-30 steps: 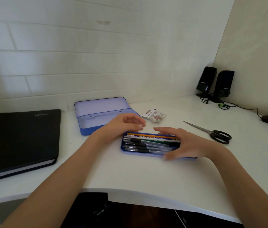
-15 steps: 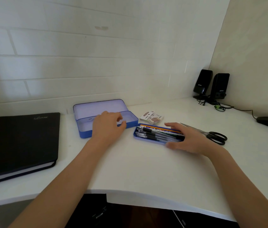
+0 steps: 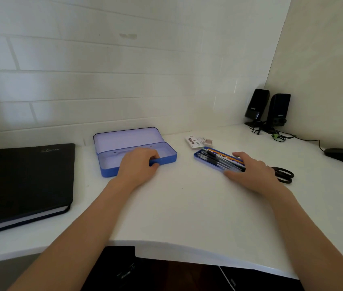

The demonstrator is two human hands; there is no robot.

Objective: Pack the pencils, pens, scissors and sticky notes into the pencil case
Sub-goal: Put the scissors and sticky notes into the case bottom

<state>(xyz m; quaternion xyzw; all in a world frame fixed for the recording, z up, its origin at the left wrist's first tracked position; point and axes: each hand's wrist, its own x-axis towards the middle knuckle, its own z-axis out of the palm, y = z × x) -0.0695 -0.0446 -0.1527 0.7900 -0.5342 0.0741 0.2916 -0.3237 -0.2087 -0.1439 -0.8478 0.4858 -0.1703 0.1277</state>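
White tiled walls meet behind the counter point(image 3: 187, 206). I see the blue pencil case point(image 3: 128, 143) open, lid up, my left hand point(image 3: 138, 165) gripping its front wall. My right hand point(image 3: 250, 171) lies flat on the blue tray point(image 3: 200, 157) of pens point(image 3: 219, 161). Scissors point(image 3: 285, 175) lie just beside it; packet labels are unreadable.
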